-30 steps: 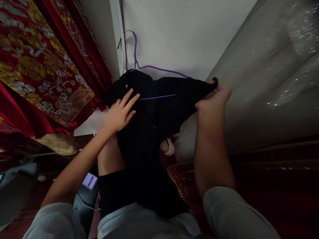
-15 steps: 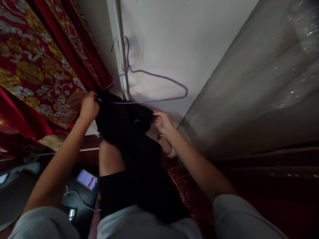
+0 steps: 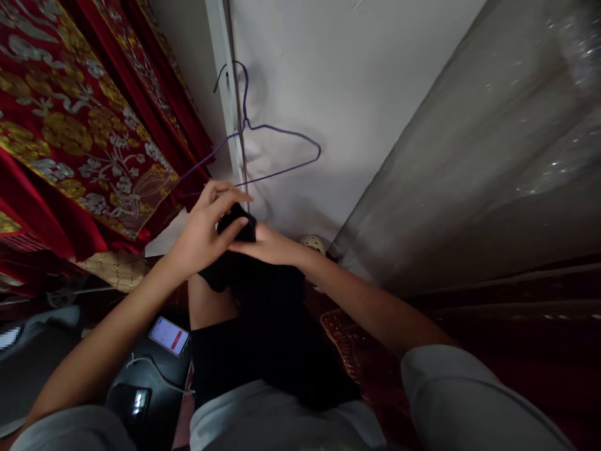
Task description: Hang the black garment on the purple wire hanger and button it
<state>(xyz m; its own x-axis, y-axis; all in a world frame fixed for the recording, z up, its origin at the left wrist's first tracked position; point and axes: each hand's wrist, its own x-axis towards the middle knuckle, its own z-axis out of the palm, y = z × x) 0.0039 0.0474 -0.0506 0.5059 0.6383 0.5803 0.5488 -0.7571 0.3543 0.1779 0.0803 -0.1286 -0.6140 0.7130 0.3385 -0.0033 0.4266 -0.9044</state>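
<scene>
A black garment [image 3: 237, 227] is bunched up over my lap, its exact kind hard to make out in the dark folds. My left hand [image 3: 206, 228] curls around the top of the bunch from the left, thumb and fingers spaced loosely on either side of the cloth. From the right, my right hand [image 3: 270, 245] grips the same bunch, its fingers partly hidden by the fabric. Just above the hands a purple wire hanger [image 3: 286, 131] hangs by its hook, separate from the garment; its lower left corner passes behind my left hand.
The hanger's hook sits on a white upright strip [image 3: 230, 94] by the wall. Red embroidered cloth [image 3: 89, 131] hangs at left. A lit phone [image 3: 169, 336] and a cable [image 3: 157, 369] lie on a dark surface. Grey plastic-like sheeting [image 3: 460, 175] covers the right side.
Both hands have come together from the garment's two sides, gathering the stretched cloth into a bunch below the hanger. The hanger has turned slightly.
</scene>
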